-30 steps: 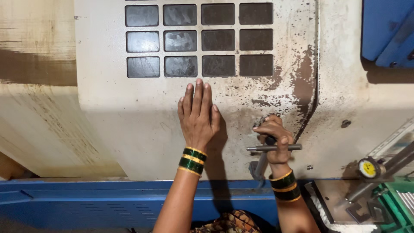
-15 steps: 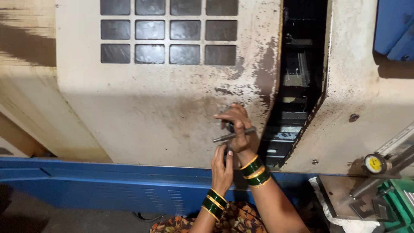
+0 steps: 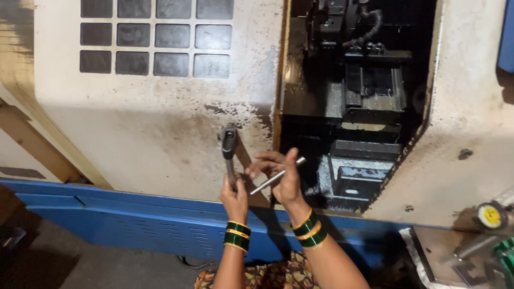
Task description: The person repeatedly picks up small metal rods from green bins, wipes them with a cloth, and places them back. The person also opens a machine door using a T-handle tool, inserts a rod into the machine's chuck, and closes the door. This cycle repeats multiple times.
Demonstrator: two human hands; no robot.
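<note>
My left hand (image 3: 234, 197) grips the lower end of the dark door handle (image 3: 229, 147) on the cream sliding door (image 3: 155, 134) of a machine. My right hand (image 3: 281, 179) holds a thin metal rod (image 3: 277, 175) slantwise, just right of the handle, at the door's edge. The door stands slid to the left, and the dark machine interior (image 3: 358, 107) with its metal blocks and hoses shows in the opening. Green and gold bangles sit on both wrists.
A grid of dark window panes (image 3: 155, 37) fills the door's top. A blue base panel (image 3: 134, 219) runs below. At the lower right lie a yellow-faced dial gauge (image 3: 491, 215) and metal tools on a tray (image 3: 444, 257).
The door has slid left, uncovering the machine interior. My left hand went from flat on the door to gripping the handle. My right hand kept the rod.
</note>
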